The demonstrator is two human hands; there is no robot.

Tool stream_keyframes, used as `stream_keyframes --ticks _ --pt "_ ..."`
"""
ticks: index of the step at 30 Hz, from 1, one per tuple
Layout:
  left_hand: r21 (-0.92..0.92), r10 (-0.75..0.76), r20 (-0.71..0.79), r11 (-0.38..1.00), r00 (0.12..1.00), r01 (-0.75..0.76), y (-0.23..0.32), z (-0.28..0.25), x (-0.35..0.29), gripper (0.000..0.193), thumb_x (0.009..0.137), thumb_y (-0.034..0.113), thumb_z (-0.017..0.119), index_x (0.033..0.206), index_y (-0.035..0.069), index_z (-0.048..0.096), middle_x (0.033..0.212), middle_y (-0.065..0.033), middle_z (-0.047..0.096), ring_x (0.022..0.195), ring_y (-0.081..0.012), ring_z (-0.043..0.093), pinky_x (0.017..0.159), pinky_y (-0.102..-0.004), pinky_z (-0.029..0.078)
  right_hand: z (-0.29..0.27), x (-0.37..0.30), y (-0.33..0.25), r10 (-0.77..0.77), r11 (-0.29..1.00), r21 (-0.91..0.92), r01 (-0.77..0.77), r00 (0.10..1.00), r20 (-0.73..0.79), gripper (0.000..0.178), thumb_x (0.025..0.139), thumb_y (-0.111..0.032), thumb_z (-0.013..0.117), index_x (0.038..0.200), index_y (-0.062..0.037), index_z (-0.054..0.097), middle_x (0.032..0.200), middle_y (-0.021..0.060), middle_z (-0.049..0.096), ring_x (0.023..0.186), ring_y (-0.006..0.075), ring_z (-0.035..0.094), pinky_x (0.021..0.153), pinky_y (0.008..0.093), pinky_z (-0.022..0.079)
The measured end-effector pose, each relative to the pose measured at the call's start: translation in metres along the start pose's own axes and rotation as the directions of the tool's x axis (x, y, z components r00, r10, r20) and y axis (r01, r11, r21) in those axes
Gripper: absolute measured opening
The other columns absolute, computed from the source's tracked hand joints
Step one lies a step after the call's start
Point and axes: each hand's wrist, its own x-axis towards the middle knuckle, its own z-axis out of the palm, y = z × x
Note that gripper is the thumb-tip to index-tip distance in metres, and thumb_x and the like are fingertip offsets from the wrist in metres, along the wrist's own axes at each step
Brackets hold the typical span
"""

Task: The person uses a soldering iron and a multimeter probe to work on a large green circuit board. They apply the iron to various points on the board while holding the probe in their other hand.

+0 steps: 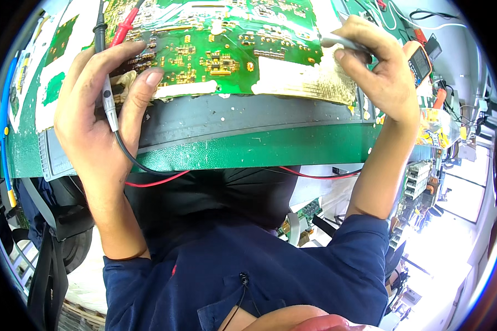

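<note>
Black probe (pixel 108 99) is held in the curled left hand (pixel 85 113), thumb apart.

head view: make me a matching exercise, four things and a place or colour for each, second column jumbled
Things
1. circuit board
2. red probe
3. multimeter
4. shirt

Places and colours
A. navy blue
B. orange-edged, just beyond the right hand
C. mostly green, between the two hands
D. by the fingers of the left hand

Pairs: 1-C, 2-D, 3-B, 4-A
</note>
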Motion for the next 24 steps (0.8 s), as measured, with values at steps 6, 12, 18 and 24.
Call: stream_keyframes --ticks 6,12,18,24 --pt "0.036 -0.103 0.089 0.994 0.991 0.101 0.006 -0.005 -0.001 0.027 0.084 0.007 0.075 0.109 -0.001 0.070 0.096 -0.0092 0.064 0.089 -0.0176 0.062 0.081 -0.0267 0.048 0.006 0.000 0.005 -0.023 0.998 0.050 0.025 0.999 -0.026 0.017 0.083 0.006 0.058 0.096 0.0036 0.068 0.090 0.0036 0.057 0.071 0.0083 0.051 0.060 0.0221 0.038" --pt "0.055 -0.087 0.076 0.995 0.993 0.083 0.007 -0.003 -0.002 0.026 0.084 0.007 0.075 0.109 -0.001 0.070 0.100 -0.0105 0.066 0.093 -0.0185 0.063 0.085 -0.0274 0.048 0.013 0.005 0.005 -0.038 0.998 -0.042 0.036 0.998 -0.045 0.015 0.081 0.004 0.053 0.091 0.0051 0.063 0.084 0.0075 0.056 0.072 0.0134 0.052 0.063 0.0262 0.041" --pt "0.095 -0.060 0.063 0.994 0.996 0.054 0.005 -0.006 -0.006 0.026 0.085 0.007 0.074 0.109 -0.001 0.070 0.101 -0.0104 0.067 0.094 -0.0183 0.063 0.087 -0.0276 0.048 0.031 0.017 0.004 -0.089 0.996 -0.007 0.089 0.986 -0.142 0.021 0.072 0.003 0.045 0.083 0.0040 0.063 0.075 0.0138 0.053 0.065 0.0255 0.053 0.060 0.0348 0.042" --pt "0.082 -0.082 0.082 0.994 0.993 0.076 0.008 -0.004 -0.002 0.026 0.086 0.007 0.074 0.109 -0.002 0.070 0.101 -0.0104 0.066 0.093 -0.0179 0.063 0.087 -0.0272 0.047 0.015 0.010 0.013 -0.068 0.997 -0.024 0.067 0.997 -0.037 0.016 0.077 0.002 0.048 0.086 0.0045 0.060 0.078 0.0091 0.054 0.071 0.0187 0.052 0.065 0.0298 0.041"
